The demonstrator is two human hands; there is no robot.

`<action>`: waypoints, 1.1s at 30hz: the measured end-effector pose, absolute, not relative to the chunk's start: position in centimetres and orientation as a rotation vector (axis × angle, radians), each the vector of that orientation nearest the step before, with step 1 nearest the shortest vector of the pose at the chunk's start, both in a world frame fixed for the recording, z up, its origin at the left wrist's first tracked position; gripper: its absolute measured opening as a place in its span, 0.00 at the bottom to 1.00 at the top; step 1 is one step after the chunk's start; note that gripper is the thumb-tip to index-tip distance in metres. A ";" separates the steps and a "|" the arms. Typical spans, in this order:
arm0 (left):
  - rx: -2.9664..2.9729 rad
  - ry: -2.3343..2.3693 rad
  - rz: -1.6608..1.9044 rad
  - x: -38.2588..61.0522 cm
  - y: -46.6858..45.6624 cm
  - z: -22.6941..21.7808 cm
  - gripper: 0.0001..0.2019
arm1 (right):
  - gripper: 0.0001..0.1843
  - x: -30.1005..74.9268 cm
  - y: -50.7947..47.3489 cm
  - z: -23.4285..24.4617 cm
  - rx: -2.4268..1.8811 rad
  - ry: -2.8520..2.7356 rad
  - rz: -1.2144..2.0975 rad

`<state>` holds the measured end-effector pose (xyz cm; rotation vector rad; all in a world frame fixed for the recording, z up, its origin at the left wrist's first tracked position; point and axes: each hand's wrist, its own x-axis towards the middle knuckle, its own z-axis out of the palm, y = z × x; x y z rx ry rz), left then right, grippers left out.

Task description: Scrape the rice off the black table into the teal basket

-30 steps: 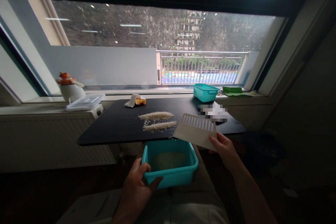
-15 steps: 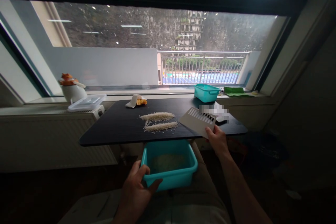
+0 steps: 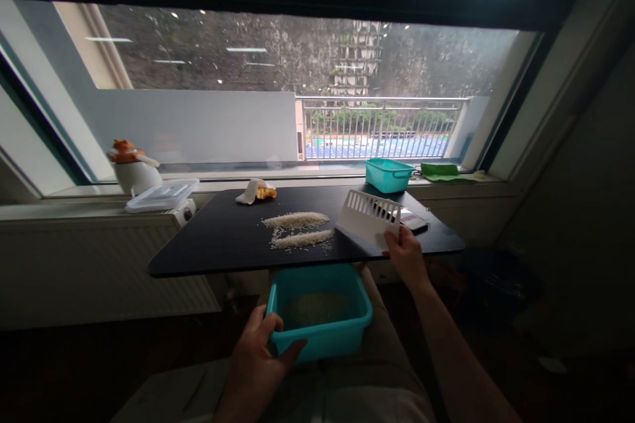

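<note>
My left hand (image 3: 265, 344) grips the left side of a teal plastic basin (image 3: 325, 337), thumb along its near wall and fingers over the rim. The basin rests on my lap under the table's front edge, with a pale layer, probably rice, at its bottom. In my right hand (image 3: 407, 252) is a flat white slotted scraper (image 3: 364, 221), pinched at its lower right corner. It tilts over the table, its left corner close to the rice. Two ridges of white rice, a far one (image 3: 300, 219) and a near one (image 3: 305, 238), lie side by side with loose grains around them.
The rice lies on a dark folding table (image 3: 208, 238). At its back are a crumpled cloth (image 3: 254, 192) and a second teal basin (image 3: 389, 175); a phone (image 3: 414, 219) lies right of the scraper. A clear lid (image 3: 163, 195) and a white pot (image 3: 136, 177) stand left.
My right hand has moved slightly left and the scraper has tipped more upright. The left hand and basin have stayed in place.
</note>
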<state>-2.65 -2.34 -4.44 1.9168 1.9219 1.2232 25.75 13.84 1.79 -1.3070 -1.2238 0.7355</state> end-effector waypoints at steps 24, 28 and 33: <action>1.888 1.918 1.223 -2.6 -2.5 -4.1 0.14 | 0.29 26.8 9.4 -0.2 -1.187 -1.229 0.696; 1.880 1.917 1.239 -2.6 -2.5 -3.6 0.14 | 0.29 27.2 8.4 0.2 -1.178 -1.270 0.738; 1.867 1.922 1.237 -2.6 -2.5 -3.4 0.13 | 0.28 27.4 8.7 0.5 -1.198 -1.270 0.705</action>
